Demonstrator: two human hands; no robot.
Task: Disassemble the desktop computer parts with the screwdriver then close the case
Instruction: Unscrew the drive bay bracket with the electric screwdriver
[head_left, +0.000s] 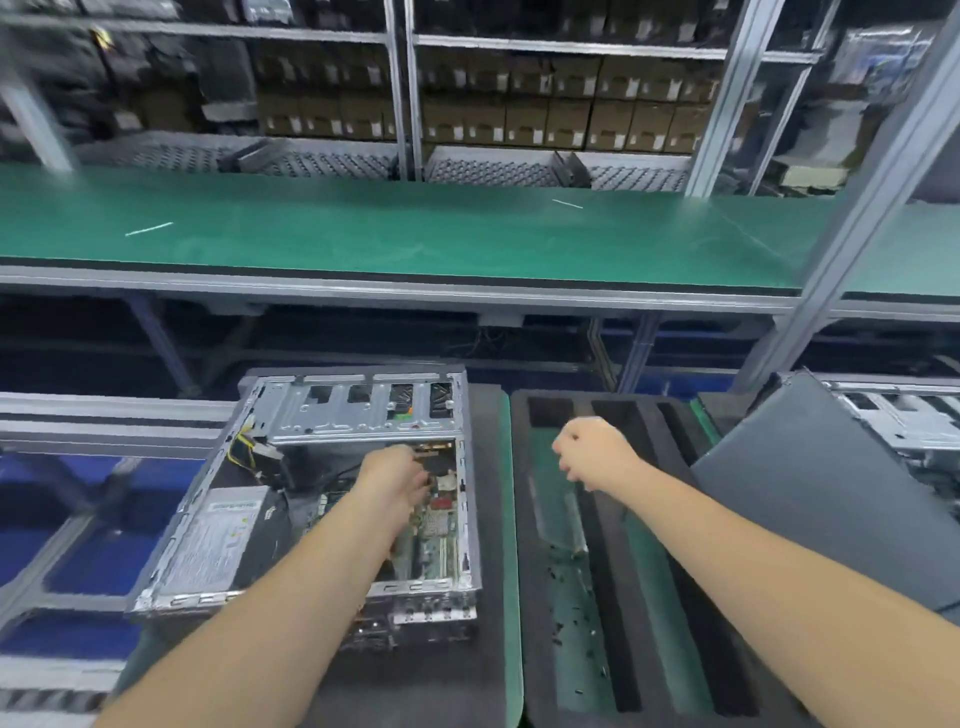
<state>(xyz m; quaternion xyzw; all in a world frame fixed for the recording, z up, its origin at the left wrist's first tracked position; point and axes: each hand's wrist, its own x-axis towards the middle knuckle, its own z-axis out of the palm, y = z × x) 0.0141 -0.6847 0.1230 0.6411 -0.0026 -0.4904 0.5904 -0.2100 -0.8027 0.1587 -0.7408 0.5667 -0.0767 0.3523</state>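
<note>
You are reaching your left hand (397, 475) down into the open computer case (311, 499), which is lying on its side on the dark foam mat (488, 519) at the near worktop, its open face turned up toward you. Your fingers are curling down over the motherboard (439, 535) near the case's right wall; whether they are pinching anything there is too blurred to tell. The power supply (218, 540) is sitting in the near left corner of the case, and the drive cage (358, 410) is spanning its far end.

You are holding your right hand (595, 454) in the air above the slotted foam tray (639, 571) just right of the case, fingers curled into a loose fist; no tool is showing in it. Small dark screws (571, 618) are lying scattered in the tray's green channel. A grey side panel (810, 493) is leaning at the tray's right edge.
</note>
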